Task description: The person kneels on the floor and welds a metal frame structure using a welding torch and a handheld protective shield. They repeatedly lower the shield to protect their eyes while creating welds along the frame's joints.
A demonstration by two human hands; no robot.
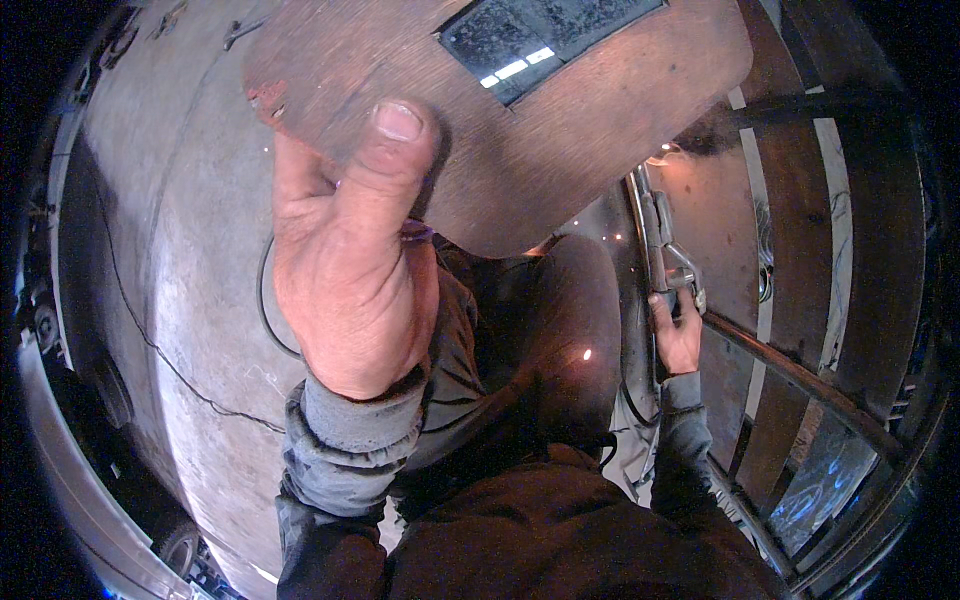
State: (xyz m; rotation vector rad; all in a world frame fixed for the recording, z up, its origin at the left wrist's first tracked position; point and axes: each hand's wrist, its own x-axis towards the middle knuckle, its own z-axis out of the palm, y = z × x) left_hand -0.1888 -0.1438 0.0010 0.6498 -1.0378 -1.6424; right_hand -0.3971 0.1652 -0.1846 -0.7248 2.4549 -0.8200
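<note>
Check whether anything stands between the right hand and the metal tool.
Nothing visible does: the right hand grips the metal tool. The wooden board in the left hand appears up and to the left.

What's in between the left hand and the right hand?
In the head view, mostly a bent leg in dark trousers lies between the left hand and right hand.

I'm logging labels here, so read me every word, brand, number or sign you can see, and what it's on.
No text can be read in this view.
Wooden board in the left hand: no lettering visible; the pale patches on its dark window look like reflections.
Panel at lower right: bluish squiggles, too blurred to tell if they are writing.
</note>
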